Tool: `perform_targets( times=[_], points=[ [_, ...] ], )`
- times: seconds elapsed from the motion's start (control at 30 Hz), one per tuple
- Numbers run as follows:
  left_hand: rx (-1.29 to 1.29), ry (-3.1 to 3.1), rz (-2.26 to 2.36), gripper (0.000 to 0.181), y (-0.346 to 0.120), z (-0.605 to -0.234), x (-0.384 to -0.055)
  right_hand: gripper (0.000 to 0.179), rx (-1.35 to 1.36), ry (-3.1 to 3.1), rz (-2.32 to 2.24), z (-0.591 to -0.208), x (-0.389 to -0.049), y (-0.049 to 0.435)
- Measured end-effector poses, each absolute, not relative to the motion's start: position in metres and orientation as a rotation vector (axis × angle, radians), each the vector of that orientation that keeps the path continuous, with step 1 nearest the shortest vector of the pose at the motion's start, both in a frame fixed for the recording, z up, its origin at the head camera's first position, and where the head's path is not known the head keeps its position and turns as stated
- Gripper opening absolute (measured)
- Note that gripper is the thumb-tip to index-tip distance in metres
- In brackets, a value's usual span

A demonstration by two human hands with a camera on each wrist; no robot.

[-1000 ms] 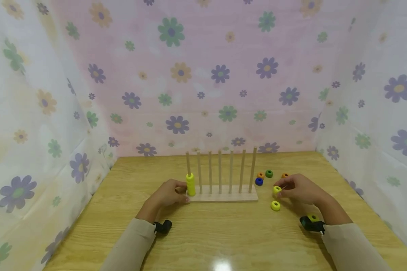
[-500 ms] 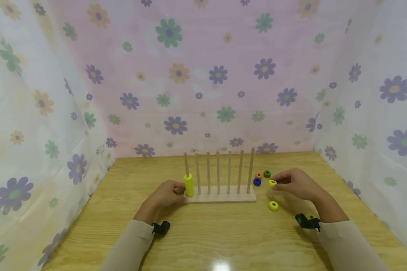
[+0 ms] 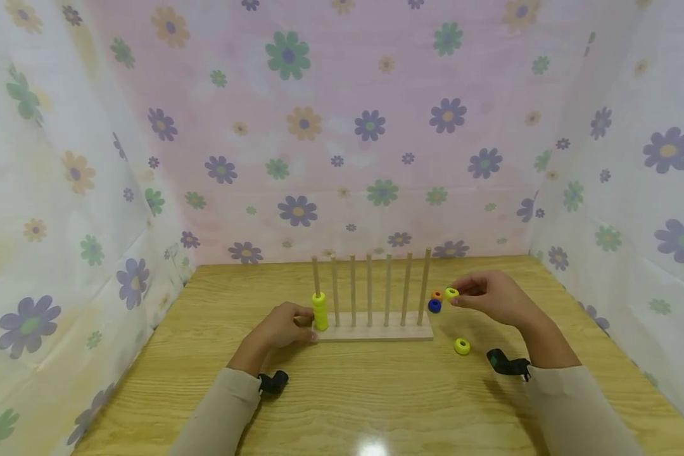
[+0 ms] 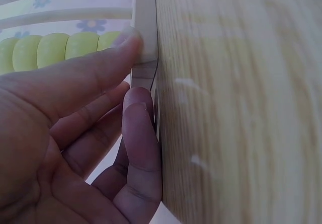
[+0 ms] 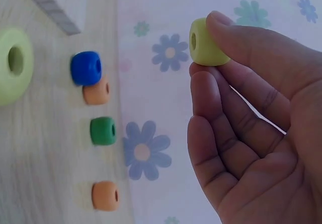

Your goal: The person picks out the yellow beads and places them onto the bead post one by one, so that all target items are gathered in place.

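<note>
A wooden peg rack [image 3: 373,332] with a row of upright rods stands on the table. Stacked yellow beads [image 3: 319,311] fill the lower part of its leftmost rod. My left hand [image 3: 285,325] grips the left end of the base, thumb on the near side and fingers curled at the end, as the left wrist view shows. Between thumb and fingertips, my right hand [image 3: 493,296] pinches a yellow bead [image 5: 205,44], raised above the table to the right of the rack. Its hole shows facing away from the palm in the right wrist view.
Loose beads lie right of the rack: a blue bead [image 3: 434,306] touching an orange bead [image 3: 436,295], and a yellow bead [image 3: 462,346] nearer me. A green bead [image 5: 103,131] and another orange bead [image 5: 105,196] show in the right wrist view. Floral cloth [image 3: 342,126] walls the table's back and sides.
My right hand has lifted the pinched yellow bead and carried it left and away from me, now overlapping the green bead's place in the head view. My left hand keeps its grip.
</note>
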State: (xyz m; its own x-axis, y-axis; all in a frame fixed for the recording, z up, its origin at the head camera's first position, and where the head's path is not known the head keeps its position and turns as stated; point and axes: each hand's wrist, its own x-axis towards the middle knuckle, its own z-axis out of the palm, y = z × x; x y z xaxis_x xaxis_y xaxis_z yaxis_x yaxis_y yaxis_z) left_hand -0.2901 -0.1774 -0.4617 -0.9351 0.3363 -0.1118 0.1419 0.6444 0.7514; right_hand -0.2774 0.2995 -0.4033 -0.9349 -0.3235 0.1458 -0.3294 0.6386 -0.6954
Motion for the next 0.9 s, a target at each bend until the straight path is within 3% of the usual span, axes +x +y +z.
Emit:
perform_targets(
  times=[0.9],
  points=[
    [0.424,2.617,1.179,0.053,-0.178,-0.465,-0.293,0.034,0.607,-2.741,1.133,-0.361,-0.264,0.266]
  ],
)
